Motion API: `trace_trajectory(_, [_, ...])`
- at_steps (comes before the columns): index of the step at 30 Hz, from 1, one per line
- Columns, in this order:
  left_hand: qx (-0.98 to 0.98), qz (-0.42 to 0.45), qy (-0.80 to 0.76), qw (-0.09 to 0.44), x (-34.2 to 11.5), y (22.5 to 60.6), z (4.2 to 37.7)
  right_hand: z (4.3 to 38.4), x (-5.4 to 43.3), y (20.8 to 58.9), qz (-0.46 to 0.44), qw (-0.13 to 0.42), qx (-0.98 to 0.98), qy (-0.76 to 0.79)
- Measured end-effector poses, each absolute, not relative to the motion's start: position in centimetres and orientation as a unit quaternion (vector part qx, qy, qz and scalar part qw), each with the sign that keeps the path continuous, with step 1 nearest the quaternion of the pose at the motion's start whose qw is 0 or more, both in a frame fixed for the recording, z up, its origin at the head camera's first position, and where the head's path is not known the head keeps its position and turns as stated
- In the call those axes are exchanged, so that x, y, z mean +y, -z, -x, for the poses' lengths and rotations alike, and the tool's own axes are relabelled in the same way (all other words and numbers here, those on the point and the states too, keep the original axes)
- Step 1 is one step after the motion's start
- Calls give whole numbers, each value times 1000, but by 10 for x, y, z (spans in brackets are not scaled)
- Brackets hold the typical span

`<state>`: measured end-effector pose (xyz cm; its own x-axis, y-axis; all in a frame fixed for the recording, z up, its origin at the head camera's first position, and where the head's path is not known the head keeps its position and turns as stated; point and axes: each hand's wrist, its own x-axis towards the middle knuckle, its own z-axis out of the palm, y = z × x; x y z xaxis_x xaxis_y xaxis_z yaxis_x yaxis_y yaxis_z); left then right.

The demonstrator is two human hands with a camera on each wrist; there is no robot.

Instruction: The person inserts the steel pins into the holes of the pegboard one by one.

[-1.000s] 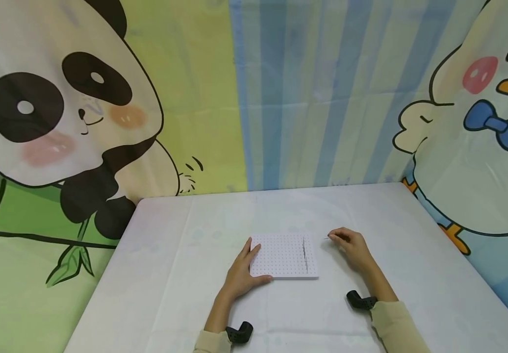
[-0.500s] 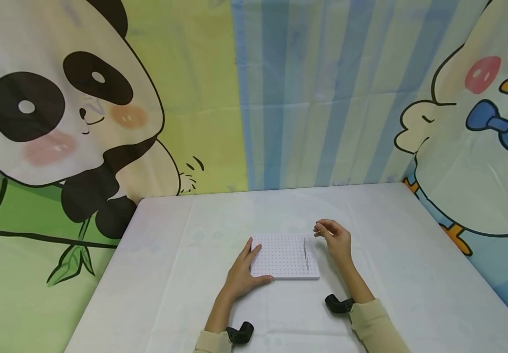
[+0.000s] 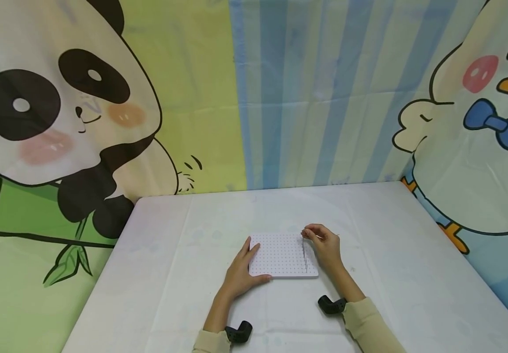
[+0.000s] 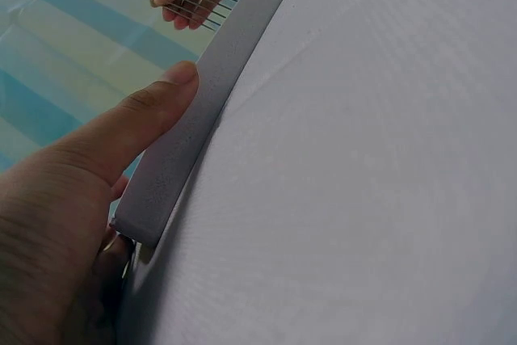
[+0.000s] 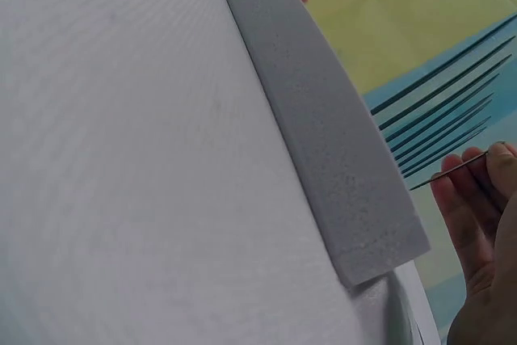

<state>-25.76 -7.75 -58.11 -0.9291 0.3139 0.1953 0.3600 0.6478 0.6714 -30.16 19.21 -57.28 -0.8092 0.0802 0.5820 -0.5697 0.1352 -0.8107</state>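
Observation:
A white rectangular board [image 3: 276, 257] with a grid of small dots lies on the table. My left hand [image 3: 240, 275] rests at its near left corner, fingers straight along the left side and thumb [image 4: 153, 107] against the front edge. Near the board's right side stands a row of several thin metal needles [image 5: 444, 94], upright. At the far end of that row my right hand [image 3: 326, 245] pinches another needle [image 5: 452, 170] between thumb and fingertips. In the right wrist view its lower end is right at the board's surface, in line with the others.
The board stands on a white-covered table [image 3: 183, 304]. Each wrist carries a black camera mount [image 3: 239, 332]. Behind the table hangs a backdrop cloth [image 3: 307, 98] with a panda, stripes and a white bird.
My right hand has moved left with the needle, from beside the board to the far end of the needle row. The needle has turned from lying flat to upright. My left hand has stayed put.

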Motion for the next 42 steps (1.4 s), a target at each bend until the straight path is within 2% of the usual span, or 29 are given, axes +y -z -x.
trace_trajectory(7, [-907, 185, 377, 26, -77, 581, 257, 298, 192, 573, -180, 228, -721, -629])
trace_trajectory(21, [-909, 188, 371, 28, -76, 579, 256, 285, 187, 555, -173, 215, -766, -581])
trace_trajectory(26, [-911, 184, 369, 23, -76, 578, 258, 291, 189, 563, -173, 235, -771, -566])
trace_trajectory(30, [-911, 184, 369, 24, -76, 577, 259, 283, 185, 547, -183, 251, -786, -534])
trace_trajectory(42, [-907, 188, 375, 29, -77, 576, 255, 282, 187, 543, -210, 242, -788, -526])
